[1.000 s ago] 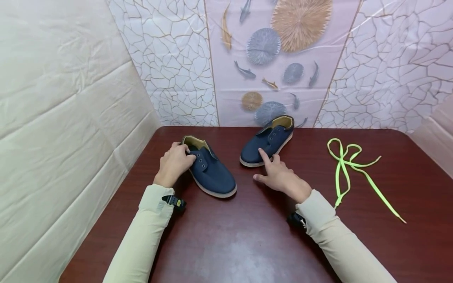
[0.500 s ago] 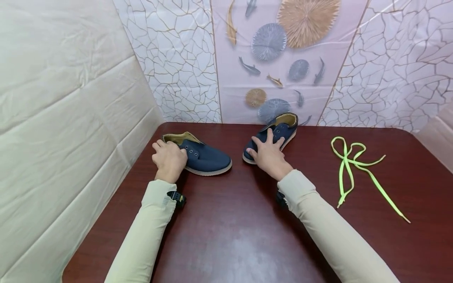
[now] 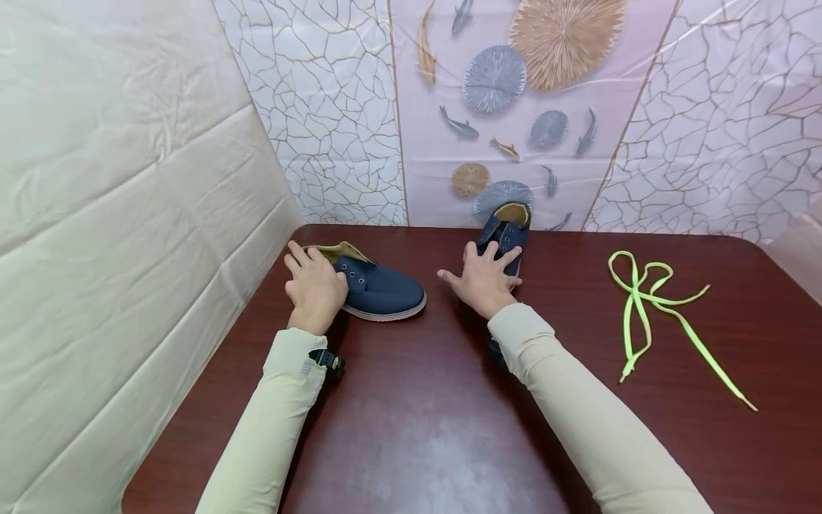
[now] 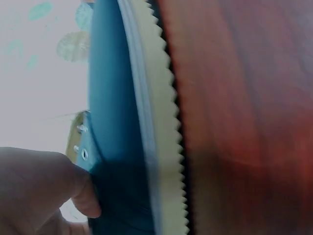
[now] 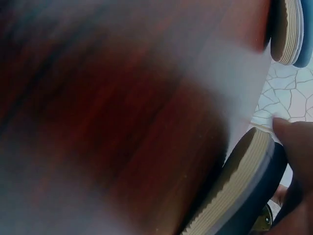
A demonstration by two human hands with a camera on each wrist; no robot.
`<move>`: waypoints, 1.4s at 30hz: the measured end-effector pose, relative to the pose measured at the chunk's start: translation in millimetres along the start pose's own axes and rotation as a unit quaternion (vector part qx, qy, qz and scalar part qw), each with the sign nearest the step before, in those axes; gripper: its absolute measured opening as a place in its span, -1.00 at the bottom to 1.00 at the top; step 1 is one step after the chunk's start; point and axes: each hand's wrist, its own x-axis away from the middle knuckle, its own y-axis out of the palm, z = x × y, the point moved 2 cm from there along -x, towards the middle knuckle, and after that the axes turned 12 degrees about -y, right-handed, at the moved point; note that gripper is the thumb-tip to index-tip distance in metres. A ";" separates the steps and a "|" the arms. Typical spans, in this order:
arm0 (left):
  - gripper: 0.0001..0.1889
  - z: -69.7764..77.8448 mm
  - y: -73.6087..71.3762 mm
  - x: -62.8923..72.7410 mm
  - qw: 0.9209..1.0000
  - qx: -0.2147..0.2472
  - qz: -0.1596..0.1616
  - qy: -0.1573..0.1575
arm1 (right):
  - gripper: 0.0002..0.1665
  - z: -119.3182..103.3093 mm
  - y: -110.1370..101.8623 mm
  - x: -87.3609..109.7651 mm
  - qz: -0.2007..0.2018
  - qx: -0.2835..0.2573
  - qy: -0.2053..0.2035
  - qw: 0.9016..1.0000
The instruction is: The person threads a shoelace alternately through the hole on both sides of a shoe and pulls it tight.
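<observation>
A navy shoe with a beige lining [image 3: 388, 289] lies sideways on the left, toe to the right. My left hand [image 3: 316, 289] grips it by the heel end, its thumb [image 4: 84, 191] against the side below the eyelets. The matching shoe [image 3: 516, 237] stands near the table's back edge, heel toward the wall. Over its toe my right hand [image 3: 483, 280] lies with spread, fairly straight fingers, hiding the front. In the right wrist view the ridged pale sole edge [image 5: 239, 181] shows below that hand. Both shoes have bare eyelets.
A neon yellow-green shoelace [image 3: 635, 291] lies loosely looped on the right of the dark red table [image 3: 411, 428]. Patterned sheeting [image 3: 327, 121] hangs right behind the table, and a pale padded wall [image 3: 128, 214] runs along the left.
The left shoe has swung so its toe points right instead of toward the viewer. My right hand has come over the other shoe, which has turned to lie straighter. The lace lies the same.
</observation>
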 end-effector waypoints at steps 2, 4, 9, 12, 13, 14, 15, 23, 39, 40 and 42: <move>-0.22 3.8 -0.5 2.2 1.000 0.016 0.007 0.018 | -0.33 3.1 0.4 0.5 0.005 0.004 0.000 1.000; -0.22 8.0 -1.4 4.5 0.999 0.028 0.012 0.036 | -0.36 6.0 -0.8 1.5 0.013 0.003 0.000 1.000; -0.25 19.5 -0.8 12.0 0.996 0.040 0.008 0.079 | 0.10 16.9 -8.2 6.6 0.050 -0.013 0.023 0.998; -0.28 29.3 4.1 21.2 0.992 0.053 0.008 0.111 | 0.30 26.6 -11.9 11.2 0.065 -0.024 0.046 0.997; -0.29 34.5 5.9 25.9 0.991 0.056 0.010 0.125 | 0.34 29.9 -14.2 13.3 0.068 -0.028 0.053 0.996; -0.30 40.1 7.8 31.7 0.988 0.060 0.010 0.141 | 0.38 32.8 -16.6 15.4 0.068 -0.030 0.059 0.995; -0.30 46.1 9.6 38.6 0.985 0.066 0.010 0.159 | 0.41 35.6 -18.5 17.2 0.064 -0.030 0.064 0.995; -0.44 88.9 27.0 109.9 0.943 0.023 -0.045 0.330 | 0.65 55.4 -40.5 29.9 -0.010 -0.019 0.107 0.994; -0.46 85.1 29.5 116.3 0.867 0.015 -0.343 0.362 | 0.17 99.1 -72.4 81.6 -0.049 -0.100 0.019 0.994; -0.46 84.7 29.2 113.6 0.868 0.031 -0.344 0.356 | 0.18 100.5 -74.2 87.4 -0.056 -0.100 0.016 0.993; -0.42 83.3 29.4 109.4 0.872 0.062 -0.352 0.333 | 0.19 103.4 -77.1 99.2 -0.070 -0.098 0.009 0.993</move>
